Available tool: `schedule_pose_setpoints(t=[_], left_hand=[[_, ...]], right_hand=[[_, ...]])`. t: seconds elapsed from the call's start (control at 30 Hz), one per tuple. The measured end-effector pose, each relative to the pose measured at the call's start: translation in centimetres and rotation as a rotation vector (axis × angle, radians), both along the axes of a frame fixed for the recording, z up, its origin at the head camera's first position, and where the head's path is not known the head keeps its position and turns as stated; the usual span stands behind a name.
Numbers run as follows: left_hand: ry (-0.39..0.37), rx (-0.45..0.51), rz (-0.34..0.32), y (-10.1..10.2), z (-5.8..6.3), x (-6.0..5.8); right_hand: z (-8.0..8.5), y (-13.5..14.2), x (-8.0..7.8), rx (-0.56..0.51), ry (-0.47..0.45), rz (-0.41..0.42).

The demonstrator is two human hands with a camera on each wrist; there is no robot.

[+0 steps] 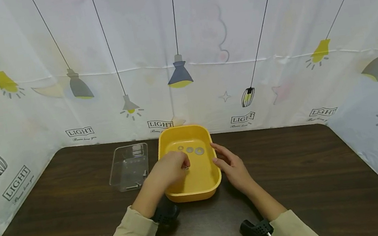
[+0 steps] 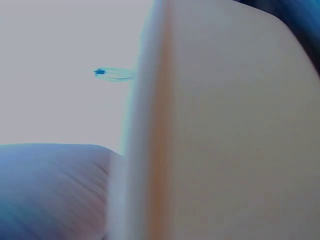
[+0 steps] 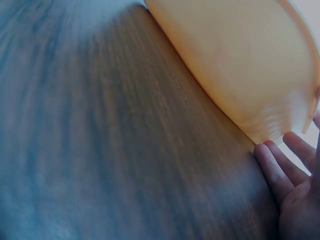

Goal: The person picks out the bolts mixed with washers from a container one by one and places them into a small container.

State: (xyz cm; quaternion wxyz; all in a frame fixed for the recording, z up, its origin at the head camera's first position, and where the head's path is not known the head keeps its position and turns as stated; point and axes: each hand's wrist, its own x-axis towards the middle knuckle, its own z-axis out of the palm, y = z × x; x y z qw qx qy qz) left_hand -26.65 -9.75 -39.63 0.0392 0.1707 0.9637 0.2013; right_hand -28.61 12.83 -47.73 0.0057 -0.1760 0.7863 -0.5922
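A yellow plastic tub (image 1: pixel 202 178) stands on the table, with three flat grey metal rings like washers in its far part, among them a larger washer (image 1: pixel 199 151). My left hand (image 1: pixel 171 168) reaches over the tub's left side with its fingers bent down inside. A tiny bright bit shows by its fingertips, which are mostly hidden, so a hold on it cannot be made out. My right hand (image 1: pixel 234 168) rests its loosely extended fingers against the tub's right side. In the right wrist view, fingertips (image 3: pixel 265 152) are at the tub's outer wall (image 3: pixel 235 65).
Left of the tub lies a clear plastic box (image 1: pixel 127 169) with a few small metal pieces near its right and front edges. A dark wood-grain table (image 1: pixel 291 176) carries everything. Behind it hangs a white curtain (image 1: pixel 207 91) printed with lamps.
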Motion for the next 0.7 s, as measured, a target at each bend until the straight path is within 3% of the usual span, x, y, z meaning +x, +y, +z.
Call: schedule_pose_setpoints(t=[0.3,0.7], left_hand=[[0.034,0.012,0.002,-1.1,1.5,0.3],[-0.008,0.061,0.069,-3.5,2.9,0.0]], right_hand=[[-0.2,0.1,0.0,0.006,0.016,0.002],[-0.1,0.1,0.0,0.015,0.017,-0.001]])
